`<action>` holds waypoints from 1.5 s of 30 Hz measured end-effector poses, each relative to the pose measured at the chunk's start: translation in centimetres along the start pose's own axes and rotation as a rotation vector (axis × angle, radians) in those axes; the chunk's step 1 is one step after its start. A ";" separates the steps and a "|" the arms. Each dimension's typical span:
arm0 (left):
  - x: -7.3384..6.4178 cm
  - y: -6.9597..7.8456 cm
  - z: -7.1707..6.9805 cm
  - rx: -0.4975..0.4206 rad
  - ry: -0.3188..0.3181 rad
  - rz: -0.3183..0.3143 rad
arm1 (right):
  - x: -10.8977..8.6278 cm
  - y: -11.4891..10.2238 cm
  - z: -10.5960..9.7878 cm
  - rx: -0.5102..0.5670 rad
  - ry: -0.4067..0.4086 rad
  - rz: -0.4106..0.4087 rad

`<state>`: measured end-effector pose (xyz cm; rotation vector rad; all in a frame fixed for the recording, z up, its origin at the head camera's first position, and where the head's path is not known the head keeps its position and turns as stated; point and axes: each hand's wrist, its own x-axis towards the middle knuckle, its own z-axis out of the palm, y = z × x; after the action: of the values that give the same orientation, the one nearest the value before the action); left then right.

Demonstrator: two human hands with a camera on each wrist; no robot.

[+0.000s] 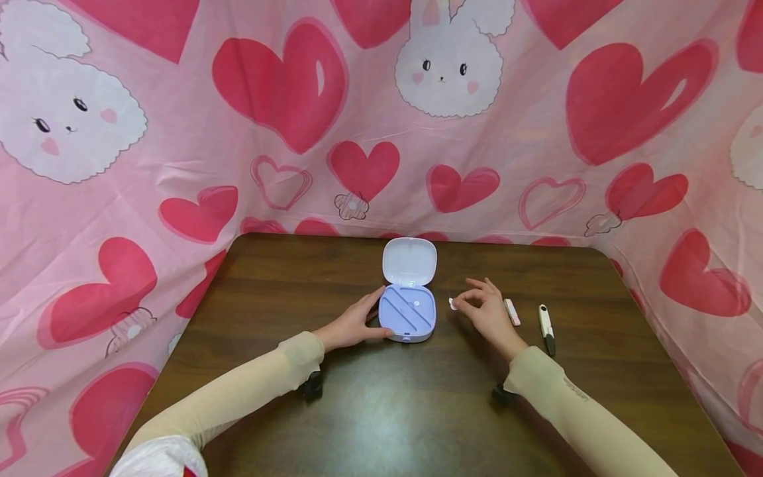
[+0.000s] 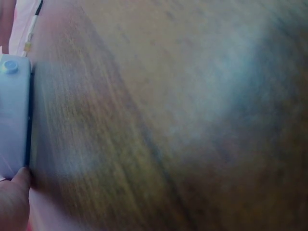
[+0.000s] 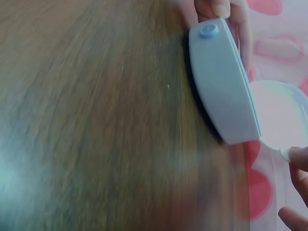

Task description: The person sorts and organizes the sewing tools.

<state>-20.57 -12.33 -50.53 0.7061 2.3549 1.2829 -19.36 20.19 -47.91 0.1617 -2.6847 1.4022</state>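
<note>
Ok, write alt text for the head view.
A person's left hand holds an open lilac box on a brown table while the right hand pinches a small white piece beside it. A pink-and-white item and a white tool lie farther right; a pink heart-print cloth hangs behind.

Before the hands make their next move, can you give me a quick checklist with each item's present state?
1. Lid raised: ok, it stands open behind the case.
2. Case steadied: ok, the left hand holds its left side.
3. White piece secure: ok as far as visible, pinched by the right hand.
4. Piece above the case, if it is to go in: not ok, it is to the case's right.
5. Other things out of the way: ok, the pink-and-white item and white-and-black tool lie right of the piece.
6. White spot inside the case, loose or fixed: cannot tell.
</note>
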 end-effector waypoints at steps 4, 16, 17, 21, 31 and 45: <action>0.0 0.0 0.0 0.004 0.001 -0.007 | 0.2 -0.3 0.8 0.004 -0.008 0.005; 0.3 0.0 -0.2 0.019 0.003 -0.010 | 0.7 -1.4 2.9 -0.010 -0.026 0.013; 0.3 0.1 -0.2 0.019 0.006 -0.005 | 0.8 -1.5 3.0 -0.011 -0.026 0.014; 0.4 0.3 -0.3 0.023 0.007 0.000 | 1.0 -1.7 3.6 -0.020 -0.025 0.011; 0.4 0.3 -0.2 0.026 0.005 0.009 | 0.7 -2.2 4.6 -0.160 0.011 -0.074; 0.2 0.0 -0.1 0.037 0.002 -0.002 | 0.4 -2.7 5.6 -0.307 0.035 -0.114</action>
<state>-20.84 -12.28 -50.51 0.7141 2.3859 1.2430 -19.65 13.98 -48.83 0.2556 -2.7692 0.9382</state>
